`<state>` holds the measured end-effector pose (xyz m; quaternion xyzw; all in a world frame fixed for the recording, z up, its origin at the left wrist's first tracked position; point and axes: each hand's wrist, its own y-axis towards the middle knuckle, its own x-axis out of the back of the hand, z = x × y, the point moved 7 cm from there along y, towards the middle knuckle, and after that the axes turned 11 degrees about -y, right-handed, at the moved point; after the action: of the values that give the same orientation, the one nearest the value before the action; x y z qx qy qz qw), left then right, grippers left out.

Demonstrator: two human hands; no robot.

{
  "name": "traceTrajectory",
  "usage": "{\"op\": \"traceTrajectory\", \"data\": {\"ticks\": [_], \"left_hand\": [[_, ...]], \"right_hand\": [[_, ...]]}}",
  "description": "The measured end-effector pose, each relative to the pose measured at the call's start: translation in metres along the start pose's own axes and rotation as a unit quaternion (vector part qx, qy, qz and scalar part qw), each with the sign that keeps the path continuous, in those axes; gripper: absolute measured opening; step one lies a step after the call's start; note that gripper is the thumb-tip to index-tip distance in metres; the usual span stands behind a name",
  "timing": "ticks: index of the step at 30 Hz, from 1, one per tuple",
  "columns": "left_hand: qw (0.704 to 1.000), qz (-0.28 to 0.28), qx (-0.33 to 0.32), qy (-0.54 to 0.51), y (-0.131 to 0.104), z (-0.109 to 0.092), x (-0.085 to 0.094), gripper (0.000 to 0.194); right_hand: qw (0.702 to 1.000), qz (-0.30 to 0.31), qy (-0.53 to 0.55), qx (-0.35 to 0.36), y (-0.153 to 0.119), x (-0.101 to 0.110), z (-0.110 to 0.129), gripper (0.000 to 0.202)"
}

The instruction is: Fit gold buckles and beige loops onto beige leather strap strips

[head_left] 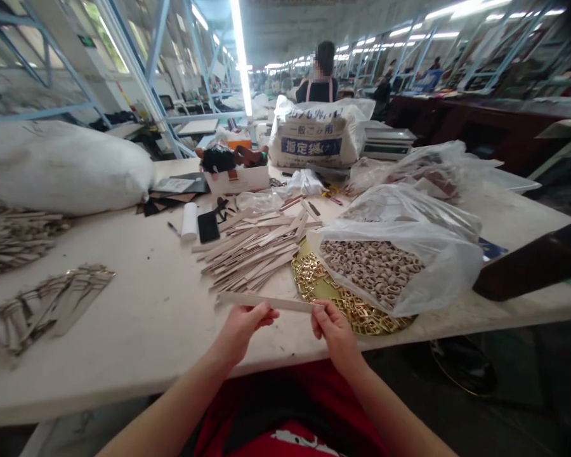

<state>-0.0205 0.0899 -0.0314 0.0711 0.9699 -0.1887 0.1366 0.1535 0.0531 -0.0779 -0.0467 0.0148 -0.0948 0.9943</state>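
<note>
A beige strap strip (290,304) is stretched sideways between my hands, just above the table's front part. My left hand (242,329) pinches it near its middle, with its left end jutting out beyond. The right end is gripped between thumb and fingers of my right hand (332,325). Behind the strip lies a loose pile of similar strips (254,247). Close to my right hand, gold-coloured metal buckles (361,314) cover a round olive tray (326,289). A clear plastic bag (450,266) of small beige loops (374,266) rests partly over the tray.
On the left lie bundled straps with buckles (76,298) and a large white sack (61,168). A phone (208,226), a white roll (189,222) and a filled box (238,181) stand behind the pile. A dark bar (533,260) juts in at right. One person (318,86) is beyond.
</note>
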Motion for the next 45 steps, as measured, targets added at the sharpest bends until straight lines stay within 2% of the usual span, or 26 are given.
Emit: {"op": "traceTrajectory", "data": {"ticks": [2, 4, 6, 8, 11, 12, 14, 15, 17, 20, 22, 23, 28, 33, 37, 41, 45], "left_hand": [[0.997, 0.056, 0.043, -0.029, -0.013, 0.02, -0.008, 0.026], [0.983, 0.116, 0.122, -0.069, -0.023, 0.035, -0.016, 0.025], [0.952, 0.161, 0.228, -0.122, -0.03, 0.046, -0.027, 0.028], [0.923, 0.197, 0.298, -0.145, -0.034, 0.052, -0.038, 0.036], [0.922, 0.228, 0.291, -0.114, -0.031, 0.054, -0.054, 0.031], [0.93, 0.221, 0.277, -0.102, -0.028, 0.054, -0.056, 0.026], [0.939, 0.195, 0.266, -0.096, -0.023, 0.053, -0.059, 0.021], [0.941, 0.182, 0.269, -0.1, -0.021, 0.052, -0.06, 0.021], [0.939, 0.161, 0.281, -0.113, -0.019, 0.049, -0.061, 0.021], [0.939, 0.133, 0.292, -0.122, -0.013, 0.044, -0.061, 0.022], [0.942, 0.122, 0.289, -0.118, -0.008, 0.04, -0.06, 0.021], [0.943, 0.122, 0.287, -0.117, -0.006, 0.039, -0.06, 0.021], [0.944, 0.136, 0.277, -0.114, 0.001, 0.036, -0.06, 0.025], [0.948, 0.149, 0.268, -0.084, 0.003, 0.035, -0.058, 0.031], [0.956, 0.16, 0.242, -0.056, 0.006, 0.034, -0.055, 0.03], [0.96, 0.153, 0.231, -0.046, 0.006, 0.036, -0.054, 0.024], [0.958, 0.169, 0.226, -0.055, 0.003, 0.038, -0.057, 0.028]], "right_hand": [[0.999, -0.002, 0.016, -0.029, -0.001, 0.019, 0.0, 0.022], [0.998, 0.016, 0.018, -0.053, 0.0, 0.029, 0.001, 0.022], [0.996, 0.053, 0.0, -0.07, 0.001, 0.028, 0.005, 0.023], [0.991, 0.103, -0.044, -0.072, 0.002, 0.021, 0.011, 0.024], [0.978, 0.147, -0.136, -0.055, 0.011, 0.02, 0.023, 0.029], [0.975, 0.135, -0.171, -0.042, 0.018, 0.028, 0.028, 0.031], [0.961, 0.062, -0.271, -0.002, 0.038, 0.057, 0.039, 0.035], [0.939, 0.014, -0.341, 0.029, 0.05, 0.075, 0.047, 0.034], [0.857, -0.051, -0.508, 0.073, 0.076, 0.103, 0.057, 0.028], [0.729, -0.052, -0.679, 0.074, 0.116, 0.122, 0.053, 0.029], [0.681, -0.041, -0.729, 0.06, 0.135, 0.122, 0.047, 0.03], [0.668, -0.032, -0.741, 0.055, 0.141, 0.12, 0.044, 0.029], [0.66, 0.035, -0.75, 0.03, 0.144, 0.112, 0.035, 0.02], [0.672, 0.017, -0.741, -0.007, 0.134, 0.136, 0.034, 0.016], [0.683, 0.012, -0.729, -0.03, 0.132, 0.15, 0.037, 0.029], [0.683, 0.007, -0.73, -0.01, 0.136, 0.141, 0.047, 0.027], [0.684, 0.012, -0.73, -0.008, 0.145, 0.123, 0.044, 0.016]]}}
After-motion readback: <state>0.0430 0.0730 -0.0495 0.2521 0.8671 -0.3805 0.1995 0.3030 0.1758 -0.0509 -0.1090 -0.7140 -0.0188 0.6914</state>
